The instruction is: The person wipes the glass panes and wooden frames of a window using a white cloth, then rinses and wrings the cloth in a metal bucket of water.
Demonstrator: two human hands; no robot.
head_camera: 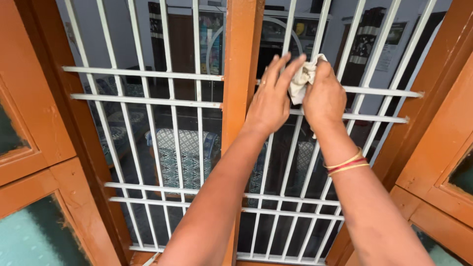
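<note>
My right hand [323,93] is closed on a crumpled off-white cloth [301,78] and presses it against a white metal window grille [167,98], on a vertical bar right of the orange centre post [241,59]. My left hand [271,96] lies flat on the bars just left of the cloth, fingers stretched up and touching it. Thin bangles circle my right wrist [347,163].
Orange wooden shutters with frosted glass panes stand swung wide at left [29,148] and right [443,162]. Behind the grille is a room with a patterned armchair [187,152], a sofa and a dark cabinet.
</note>
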